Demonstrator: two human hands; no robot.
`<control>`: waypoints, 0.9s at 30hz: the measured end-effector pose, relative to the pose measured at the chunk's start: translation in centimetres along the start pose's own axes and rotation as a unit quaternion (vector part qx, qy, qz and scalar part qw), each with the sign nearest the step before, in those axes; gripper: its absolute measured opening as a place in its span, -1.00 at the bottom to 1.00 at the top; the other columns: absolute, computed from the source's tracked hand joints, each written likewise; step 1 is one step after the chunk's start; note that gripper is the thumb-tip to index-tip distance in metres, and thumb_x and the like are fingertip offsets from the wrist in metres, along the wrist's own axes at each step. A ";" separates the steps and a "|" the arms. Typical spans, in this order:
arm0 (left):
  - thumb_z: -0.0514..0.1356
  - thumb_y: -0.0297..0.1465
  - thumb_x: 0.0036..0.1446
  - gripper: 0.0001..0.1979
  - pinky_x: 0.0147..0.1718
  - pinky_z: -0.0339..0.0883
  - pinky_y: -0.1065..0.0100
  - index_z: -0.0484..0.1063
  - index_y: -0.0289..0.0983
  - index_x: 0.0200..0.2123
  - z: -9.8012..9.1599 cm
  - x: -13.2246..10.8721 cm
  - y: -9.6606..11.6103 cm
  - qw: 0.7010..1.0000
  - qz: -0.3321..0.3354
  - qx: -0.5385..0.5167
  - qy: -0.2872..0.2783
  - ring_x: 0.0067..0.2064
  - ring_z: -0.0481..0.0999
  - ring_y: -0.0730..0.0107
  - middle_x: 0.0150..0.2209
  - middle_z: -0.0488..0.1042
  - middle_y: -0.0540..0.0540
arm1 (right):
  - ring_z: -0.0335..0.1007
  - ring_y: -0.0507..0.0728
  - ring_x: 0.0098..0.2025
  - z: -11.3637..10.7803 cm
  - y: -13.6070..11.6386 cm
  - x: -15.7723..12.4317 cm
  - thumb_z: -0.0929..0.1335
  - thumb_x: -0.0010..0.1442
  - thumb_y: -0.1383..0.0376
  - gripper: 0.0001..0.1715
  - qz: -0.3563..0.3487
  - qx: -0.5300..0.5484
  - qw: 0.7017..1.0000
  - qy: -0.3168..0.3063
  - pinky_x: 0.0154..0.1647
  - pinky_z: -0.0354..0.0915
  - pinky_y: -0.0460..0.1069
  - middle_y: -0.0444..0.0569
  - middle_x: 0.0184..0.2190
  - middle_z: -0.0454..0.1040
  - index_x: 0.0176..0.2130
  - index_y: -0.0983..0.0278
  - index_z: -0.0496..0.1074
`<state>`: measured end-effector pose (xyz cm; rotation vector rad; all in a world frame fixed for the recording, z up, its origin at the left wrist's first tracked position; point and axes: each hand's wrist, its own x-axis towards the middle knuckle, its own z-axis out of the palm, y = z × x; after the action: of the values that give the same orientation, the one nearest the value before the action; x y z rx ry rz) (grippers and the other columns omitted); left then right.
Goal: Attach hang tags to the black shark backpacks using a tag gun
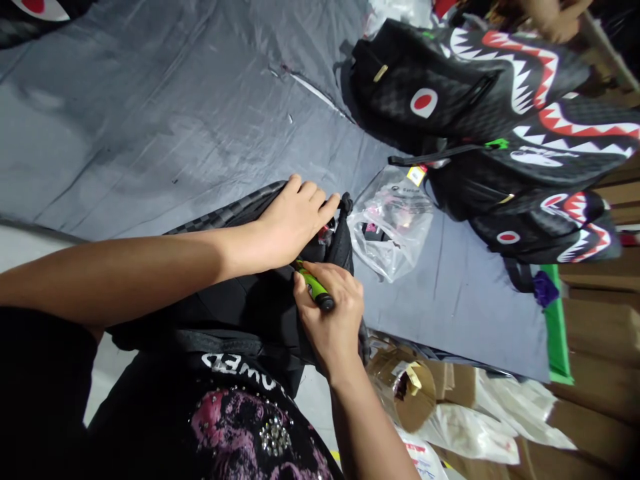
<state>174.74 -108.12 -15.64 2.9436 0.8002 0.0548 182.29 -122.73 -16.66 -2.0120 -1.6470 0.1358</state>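
Note:
A black bag (240, 300) lies at the table's near edge against my body. My left hand (295, 217) rests on its upper side, with the fingers spread over the fabric near the strap end. Just below it, my right hand (333, 310) is wrapped round a green and black tool (316, 287), whose front end is hidden against the bag. A clear plastic bag (393, 223) with small items inside lies right of the black bag.
Black backpacks with shark-teeth prints (450, 100) are piled at the right of the grey-covered table (150, 133). Cardboard boxes (595, 333) stand beyond the right edge, and a cardboard roll (415, 393) sits below. Part of another person's hand (560, 23) shows at the top right.

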 end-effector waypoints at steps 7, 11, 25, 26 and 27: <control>0.21 -0.17 0.11 -0.18 0.20 -0.04 -0.05 -0.07 -0.18 0.36 0.2 -0.1 -0.2 1.000 -0.006 -0.030 0.001 0.20 0.19 -0.13 0.19 0.28 -0.23 | 0.45 0.22 -0.13 -0.1 0.1 -0.1 0.37 0.21 0.27 -0.84 0.001 -0.007 1.000 -0.005 -0.06 0.22 0.17 0.00 -0.25 0.58 -0.19 0.24 0.52; 0.23 -0.16 0.10 -0.18 0.19 -0.03 -0.02 -0.02 -0.21 0.35 0.0 -0.1 -0.2 0.999 -0.005 -0.035 0.002 0.18 0.20 -0.11 0.17 0.29 -0.25 | 0.44 0.22 -0.11 -0.2 0.1 -0.1 0.38 0.21 0.28 -0.83 0.003 -0.015 1.000 -0.019 -0.05 0.19 0.17 -0.01 -0.23 0.57 -0.17 0.25 0.52; 0.18 -0.23 0.15 -0.27 0.20 -0.03 0.00 0.01 -0.20 0.33 0.3 0.1 -0.3 1.000 -0.003 -0.022 0.003 0.17 0.24 -0.05 0.17 0.30 -0.22 | 0.43 0.22 -0.11 -0.7 0.9 -0.2 0.37 0.22 0.25 -0.84 0.010 0.004 0.999 -0.036 -0.06 0.18 0.15 -0.01 -0.23 0.57 -0.19 0.24 0.51; 0.18 -0.23 0.15 -0.27 0.20 -0.03 0.00 0.01 -0.20 0.33 0.3 0.1 -0.3 1.000 -0.004 -0.022 0.005 0.17 0.24 -0.05 0.17 0.30 -0.22 | 0.43 0.21 -0.11 -0.6 0.9 -0.2 0.37 0.22 0.26 -0.84 0.013 0.008 0.999 -0.038 -0.06 0.17 0.15 -0.02 -0.23 0.57 -0.18 0.23 0.51; 0.19 -0.22 0.14 -0.27 0.20 -0.03 0.00 0.01 -0.20 0.33 0.3 0.2 -0.3 1.000 -0.006 -0.025 0.006 0.17 0.23 -0.05 0.17 0.30 -0.22 | 0.43 0.21 -0.11 -0.6 0.9 -0.2 0.37 0.22 0.26 -0.84 0.014 0.004 0.999 -0.041 -0.06 0.16 0.15 -0.03 -0.23 0.57 -0.18 0.22 0.51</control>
<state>174.76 -107.83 -16.00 2.8942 0.8051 0.0915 183.31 -123.19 -16.63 -2.0499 -1.6651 0.2366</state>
